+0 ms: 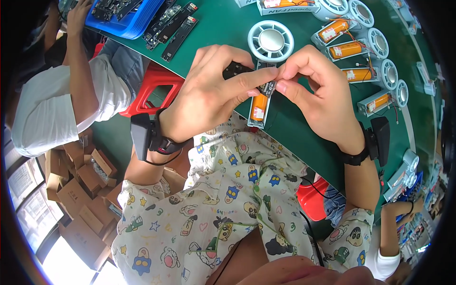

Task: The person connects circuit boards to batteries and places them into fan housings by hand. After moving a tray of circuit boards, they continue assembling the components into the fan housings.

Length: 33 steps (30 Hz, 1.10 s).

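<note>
In front of me on the green table lies an opened handheld fan with a pale blue round head (271, 41). Its long handle shell holds an orange battery (258, 107) with a white label. My left hand (204, 92) is closed on a narrow black circuit board (233, 70), held over the handle. The thumb and index finger of my right hand (323, 95) pinch together at the board's end, meeting my left fingertips. Whatever small piece sits between those right fingertips is hidden.
Several opened fans with orange batteries (345, 50) stand along the right. At the upper left are loose circuit boards (179, 39) and a blue bin (128, 26) of more boards. A person in a white shirt (71, 104) sits left, beside a red stool (154, 90).
</note>
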Each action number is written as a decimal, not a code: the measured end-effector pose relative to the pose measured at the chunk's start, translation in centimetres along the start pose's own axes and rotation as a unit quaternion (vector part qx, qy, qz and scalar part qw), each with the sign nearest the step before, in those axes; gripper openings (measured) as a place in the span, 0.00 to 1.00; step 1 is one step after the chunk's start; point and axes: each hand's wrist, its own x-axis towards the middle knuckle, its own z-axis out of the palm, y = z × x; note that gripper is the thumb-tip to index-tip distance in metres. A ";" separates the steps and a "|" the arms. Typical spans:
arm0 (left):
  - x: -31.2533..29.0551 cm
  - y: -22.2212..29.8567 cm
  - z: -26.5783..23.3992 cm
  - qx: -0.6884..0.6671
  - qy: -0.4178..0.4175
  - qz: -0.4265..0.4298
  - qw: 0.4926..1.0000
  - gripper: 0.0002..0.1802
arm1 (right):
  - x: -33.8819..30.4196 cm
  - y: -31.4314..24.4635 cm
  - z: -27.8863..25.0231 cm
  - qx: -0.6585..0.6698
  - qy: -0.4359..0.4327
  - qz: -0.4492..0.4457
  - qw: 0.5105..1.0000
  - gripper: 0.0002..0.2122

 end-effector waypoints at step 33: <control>-0.8 4.1 2.1 -0.421 0.124 -0.327 0.837 0.15 | 0.8 0.8 2.3 -0.250 0.145 -0.195 0.937 0.09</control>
